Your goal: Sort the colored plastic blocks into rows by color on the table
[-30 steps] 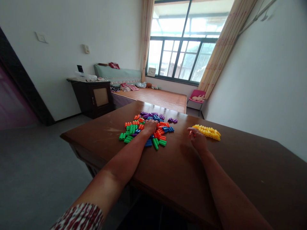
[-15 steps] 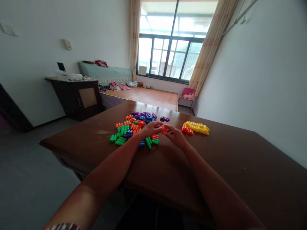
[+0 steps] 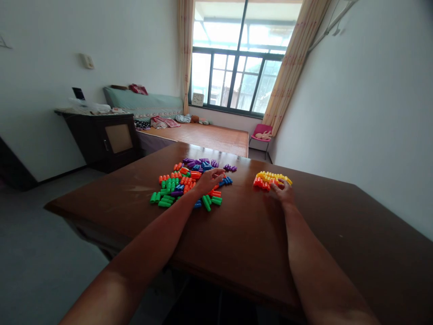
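Note:
Several green pieces (image 3: 170, 183), orange, blue and purple pieces lie mixed in a pile on the brown table (image 3: 233, 234). Over the right side of this pile is my left hand (image 3: 210, 178), its fingers apart, near some blue pieces (image 3: 226, 181). To the right, a row of yellow pieces (image 3: 270, 175) has orange pieces (image 3: 260, 183) along its near side. My right hand (image 3: 283, 190) has its fingers round an orange piece (image 3: 273, 182) at the right end of the orange ones.
Purple pieces (image 3: 230, 168) lie behind the pile. Beyond the table stand a low bed (image 3: 209, 137), a pink chair (image 3: 262, 131) and a dark cabinet (image 3: 101, 142). A white wall (image 3: 355, 113) is on the right.
My hands have parted. My right hand has moved right with the orange piece, to the orange and yellow rows. My left hand has let go and opened over the pile. The view has shifted slightly.

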The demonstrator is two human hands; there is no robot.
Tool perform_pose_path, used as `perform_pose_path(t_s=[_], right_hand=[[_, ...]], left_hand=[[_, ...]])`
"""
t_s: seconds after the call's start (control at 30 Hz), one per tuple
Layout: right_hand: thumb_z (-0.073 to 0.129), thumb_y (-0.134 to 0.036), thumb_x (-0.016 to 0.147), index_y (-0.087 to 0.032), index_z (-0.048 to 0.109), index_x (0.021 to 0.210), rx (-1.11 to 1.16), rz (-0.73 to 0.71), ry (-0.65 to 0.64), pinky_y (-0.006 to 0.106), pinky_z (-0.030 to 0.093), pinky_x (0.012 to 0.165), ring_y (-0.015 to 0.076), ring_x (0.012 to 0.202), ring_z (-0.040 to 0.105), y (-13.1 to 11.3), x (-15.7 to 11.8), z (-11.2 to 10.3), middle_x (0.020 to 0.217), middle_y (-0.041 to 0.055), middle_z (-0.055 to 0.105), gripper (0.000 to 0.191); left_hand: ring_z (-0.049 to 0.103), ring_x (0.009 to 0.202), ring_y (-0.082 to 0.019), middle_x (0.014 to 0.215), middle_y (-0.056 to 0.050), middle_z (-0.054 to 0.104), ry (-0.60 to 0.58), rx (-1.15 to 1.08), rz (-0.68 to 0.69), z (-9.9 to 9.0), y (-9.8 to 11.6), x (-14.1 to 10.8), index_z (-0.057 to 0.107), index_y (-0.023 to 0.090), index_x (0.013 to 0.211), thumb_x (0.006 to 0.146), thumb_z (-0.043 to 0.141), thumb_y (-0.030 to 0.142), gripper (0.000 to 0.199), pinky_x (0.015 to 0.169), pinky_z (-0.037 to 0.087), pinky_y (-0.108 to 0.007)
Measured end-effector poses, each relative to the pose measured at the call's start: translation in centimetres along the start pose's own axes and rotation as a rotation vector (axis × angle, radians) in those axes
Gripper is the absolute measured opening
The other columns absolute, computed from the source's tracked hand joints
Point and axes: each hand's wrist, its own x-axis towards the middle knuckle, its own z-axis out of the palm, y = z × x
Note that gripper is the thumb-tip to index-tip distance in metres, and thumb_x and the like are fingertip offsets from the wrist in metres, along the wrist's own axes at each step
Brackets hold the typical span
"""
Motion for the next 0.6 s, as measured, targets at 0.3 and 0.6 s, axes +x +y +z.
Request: perform_pose_path(t_s=[0.3,0.6], right_hand=[[0.058,-0.051,0.077,-0.019,0.068,0.111,-0.232,-0.135,-0.094,0.038,0.049,0.079,0.0240,0.083,0.062,0.2,0.0,2.3,0.095,0.0100,0.069,0.047],[0.049,-0.054,0.081,-0.014,0.063,0.114,-0.196,-0.168,0.053,0.040,0.047,0.081,0.0181,0.068,0.055,-0.5,-0.4,1.5,0.111,0.0151,0.061,0.054]], left_hand=[[0.067,0.080,-0.018,0.096,-0.009,0.072,0.178,-0.132,-0.068,-1.5,-0.6,0.6,0.066,0.012,0.110,0.080,0.062,0.033,0.036,0.071,0.056,-0.030],[0.068,0.082,-0.016,0.096,-0.008,0.073,0.489,-0.063,-0.083,-6.1,-1.9,1.1,0.067,0.013,0.109,0.082,0.055,0.021,0.030,0.077,0.056,-0.030]])
